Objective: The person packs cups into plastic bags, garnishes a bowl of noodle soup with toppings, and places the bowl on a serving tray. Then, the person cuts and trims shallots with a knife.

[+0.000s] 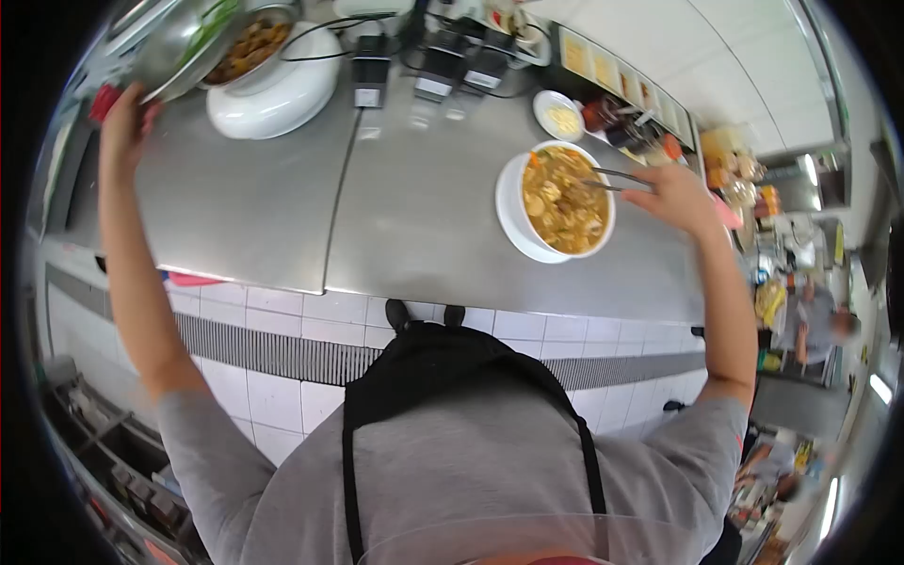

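Left hand (127,130) with curved steel bowl (165,68) in grip, right hand (676,196) around slim metal tongs (618,173) over chunky soup (563,212).

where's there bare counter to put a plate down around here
The steel counter is bare between the white dish and soup bowl, and in front, between the left forearm and the counter seam. It is crowded along the back, with black devices and the condiment tray, and over the soup bowl, where the right hand holds tongs.
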The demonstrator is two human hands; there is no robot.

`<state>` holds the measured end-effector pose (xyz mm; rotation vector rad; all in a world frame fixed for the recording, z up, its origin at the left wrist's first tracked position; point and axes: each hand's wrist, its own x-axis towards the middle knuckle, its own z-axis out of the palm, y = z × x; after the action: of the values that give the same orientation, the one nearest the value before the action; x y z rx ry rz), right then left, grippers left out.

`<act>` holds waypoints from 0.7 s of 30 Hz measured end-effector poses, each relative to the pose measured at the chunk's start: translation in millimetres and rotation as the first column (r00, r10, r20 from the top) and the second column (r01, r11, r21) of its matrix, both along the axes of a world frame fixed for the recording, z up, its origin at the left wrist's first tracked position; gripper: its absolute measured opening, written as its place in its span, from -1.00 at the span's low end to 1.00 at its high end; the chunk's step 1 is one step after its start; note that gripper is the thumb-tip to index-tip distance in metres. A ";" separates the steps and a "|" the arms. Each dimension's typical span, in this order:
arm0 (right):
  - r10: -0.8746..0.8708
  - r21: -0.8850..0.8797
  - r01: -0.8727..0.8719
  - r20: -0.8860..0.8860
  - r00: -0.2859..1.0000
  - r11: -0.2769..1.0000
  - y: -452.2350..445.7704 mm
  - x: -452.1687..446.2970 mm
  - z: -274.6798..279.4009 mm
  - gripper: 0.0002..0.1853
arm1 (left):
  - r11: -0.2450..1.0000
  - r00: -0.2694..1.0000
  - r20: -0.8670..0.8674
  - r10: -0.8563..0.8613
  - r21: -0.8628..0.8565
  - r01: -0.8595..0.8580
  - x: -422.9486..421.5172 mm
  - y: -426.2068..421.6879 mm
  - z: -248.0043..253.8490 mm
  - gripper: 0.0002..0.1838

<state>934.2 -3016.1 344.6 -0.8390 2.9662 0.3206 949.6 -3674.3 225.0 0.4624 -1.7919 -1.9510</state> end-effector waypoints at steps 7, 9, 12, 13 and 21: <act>-0.164 -0.137 0.163 0.006 0.986 0.977 -40.0 -10.9 34.4 -0.57 | 0.996 0.985 0.151 0.081 -0.058 -0.073 -37.1 53.9 18.6 -0.76; -0.142 -0.153 0.138 -0.019 0.990 0.979 -56.9 -22.7 38.1 -0.56 | 0.995 0.989 0.116 0.087 -0.056 -0.081 -43.6 52.5 7.9 -0.78; -0.078 -0.279 0.093 0.065 0.995 0.956 -75.2 -47.0 44.5 -0.51 | 0.997 0.990 0.126 0.064 -0.051 -0.058 -44.7 66.1 5.7 -0.79; -0.120 -0.241 0.126 0.038 0.992 0.962 -75.9 -62.4 45.9 -0.48 | 0.996 0.991 0.121 0.062 -0.065 -0.055 -47.3 69.4 3.5 -0.79; -0.286 0.031 0.294 -0.164 0.944 0.955 -61.0 -248.1 10.1 -0.42 | 0.980 0.982 0.176 0.064 -0.198 -0.029 -47.1 70.8 -4.0 -0.53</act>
<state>686.2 -3077.1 354.7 -0.3760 3.1484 0.4703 902.5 -3603.5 221.0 0.6263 -2.0422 -1.7268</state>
